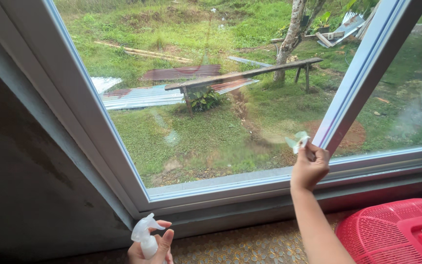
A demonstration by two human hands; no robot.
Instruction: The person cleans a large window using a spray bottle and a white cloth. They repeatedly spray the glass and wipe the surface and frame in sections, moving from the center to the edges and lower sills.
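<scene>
At the bottom edge, the left hand closes around a white spray bottle, held upright with its long axis vertical and its nozzle pointing right, toward the red mesh basket on the patterned floor. Farther in, the right hand is raised with fingers curled, pinching a small pale cloth against the window pane, just beside the white frame's slanted upright. Beyond the glass, a long wooden bench stands on grass, near corrugated metal sheets and a tree trunk.
</scene>
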